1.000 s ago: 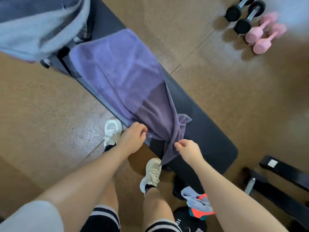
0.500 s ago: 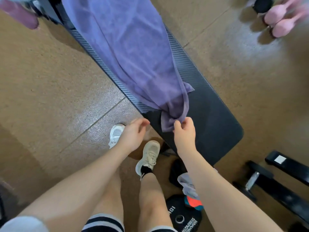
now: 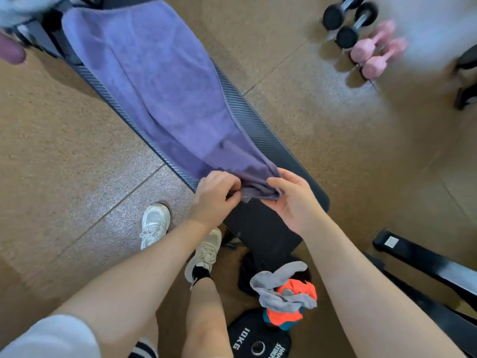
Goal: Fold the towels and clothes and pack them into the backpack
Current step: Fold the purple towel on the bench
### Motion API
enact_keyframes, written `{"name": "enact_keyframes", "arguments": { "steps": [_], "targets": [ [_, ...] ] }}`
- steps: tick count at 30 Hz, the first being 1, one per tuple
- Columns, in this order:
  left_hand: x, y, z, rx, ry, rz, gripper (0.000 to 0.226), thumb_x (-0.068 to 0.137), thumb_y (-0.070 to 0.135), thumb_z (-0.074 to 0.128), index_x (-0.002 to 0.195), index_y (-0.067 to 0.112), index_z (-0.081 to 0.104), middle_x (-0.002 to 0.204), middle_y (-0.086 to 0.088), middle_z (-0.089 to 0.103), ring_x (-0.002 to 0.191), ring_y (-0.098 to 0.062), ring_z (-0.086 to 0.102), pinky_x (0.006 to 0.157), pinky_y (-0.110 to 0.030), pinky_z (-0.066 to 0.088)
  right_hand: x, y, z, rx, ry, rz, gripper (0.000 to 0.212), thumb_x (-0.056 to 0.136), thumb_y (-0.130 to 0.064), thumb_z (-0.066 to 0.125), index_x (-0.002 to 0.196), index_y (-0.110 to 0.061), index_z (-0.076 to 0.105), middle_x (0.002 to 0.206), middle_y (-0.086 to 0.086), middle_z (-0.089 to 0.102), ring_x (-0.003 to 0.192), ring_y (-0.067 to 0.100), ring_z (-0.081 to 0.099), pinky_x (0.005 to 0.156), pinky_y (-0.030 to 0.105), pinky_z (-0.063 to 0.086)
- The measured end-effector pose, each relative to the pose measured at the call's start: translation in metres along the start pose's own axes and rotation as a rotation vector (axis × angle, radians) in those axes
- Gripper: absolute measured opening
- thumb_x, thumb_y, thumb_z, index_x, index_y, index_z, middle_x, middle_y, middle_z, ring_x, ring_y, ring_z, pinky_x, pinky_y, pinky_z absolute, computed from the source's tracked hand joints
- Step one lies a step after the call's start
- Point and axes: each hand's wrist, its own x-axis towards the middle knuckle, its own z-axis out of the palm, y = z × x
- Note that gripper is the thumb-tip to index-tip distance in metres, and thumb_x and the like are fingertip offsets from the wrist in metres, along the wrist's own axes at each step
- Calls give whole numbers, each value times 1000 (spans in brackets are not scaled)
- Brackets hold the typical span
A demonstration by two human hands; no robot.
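The left hand curls its fingers round the near end of the purple towel, pinching the bunched cloth. The right hand lies half open, palm up, its thumb and fingers cupping the same bunched end from the other side.

The towel lies spread along the black bench, its long axis running with the bench from upper left toward the hands and narrowing into folds near them. Its left edge follows the bench's left rim; a bare strip of bench shows along the right side and beyond the hands.

A heap of grey and orange clothes lies on the floor near the bench end, beside a black weight plate. Dumbbells stand well apart, upper right.
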Motion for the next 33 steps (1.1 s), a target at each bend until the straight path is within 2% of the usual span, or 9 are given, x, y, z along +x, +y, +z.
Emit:
{"name": "enact_keyframes", "arguments": {
  "steps": [3, 7, 12, 15, 17, 19, 22, 27, 33],
  "targets": [
    [-12, 1, -9, -62, -74, 80, 14, 76, 24, 44, 71, 11, 49, 62, 0, 47, 60, -19, 43, 60, -28, 31, 4, -16, -18, -70, 24, -3, 32, 86, 15, 34, 90, -2, 60, 79, 11, 63, 74, 20, 59, 65, 27, 53],
    [-20, 15, -4, -68, -76, 194, 8, 75, 15, 48, 69, 12, 44, 79, -9, 52, 69, -26, 49, 62, -34, 39, 23, -20, -35, -375, 151, 29, 32, 88, 14, 36, 86, -5, 61, 75, 9, 56, 69, 16, 52, 63, 23, 52],
    [-1, 42, 27, 102, -215, -124, 12, 92, 21, 45, 85, 11, 47, 81, -11, 60, 76, -34, 58, 59, -38, 42, 60, 0, -60, -636, 551, -103, 36, 89, 1, 49, 124, -9, 51, 104, 7, 57, 92, 21, 57, 83, 34, 52],
    [11, 33, 52, 32, -326, -280, 36, 93, 27, 52, 125, 15, 42, 124, -6, 56, 111, -24, 55, 82, -33, 47, 61, 18, -78, -710, 736, -98, 39, 93, -20, 53, 130, -13, 45, 126, 8, 52, 111, 25, 52, 97, 37, 43],
    [5, 16, 63, 66, -368, -313, 58, 86, 32, 61, 135, 14, 35, 135, -5, 45, 123, -24, 44, 98, -37, 42, 50, 37, -84, -811, 725, -63, 37, 95, -26, 47, 129, -9, 46, 128, 12, 53, 113, 28, 52, 95, 37, 42],
    [-13, 4, 68, 155, -318, -313, 50, 82, 36, 65, 122, 13, 46, 121, -6, 49, 110, -25, 49, 90, -38, 46, 40, 57, -85, -954, 607, -37, 37, 97, -31, 43, 126, -8, 47, 124, 11, 56, 111, 29, 53, 90, 35, 41],
    [-40, -3, 75, 227, -259, -312, 34, 82, 39, 64, 103, 15, 51, 103, -3, 50, 93, -22, 52, 73, -35, 49, 46, 73, -81, -810, 605, 65, 46, 94, -44, 43, 123, -9, 48, 120, 10, 58, 107, 28, 55, 88, 36, 43],
    [-39, -2, 99, 198, -173, -502, 44, 79, 47, 65, 104, 14, 52, 105, -4, 50, 95, -24, 53, 77, -41, 49, 91, 75, -81, -181, 833, 132, 53, 82, -35, 65, 121, -8, 42, 117, 14, 58, 102, 32, 60, 90, 46, 51],
    [-33, -3, 97, 285, -191, -446, 14, 82, 11, 57, 96, 9, 56, 108, -10, 46, 99, -29, 47, 78, -42, 44, 94, 86, -91, -550, 767, 67, 9, 88, -23, 59, 87, -13, 61, 92, 7, 64, 85, 24, 58, 80, 36, 50]
  ]
}}
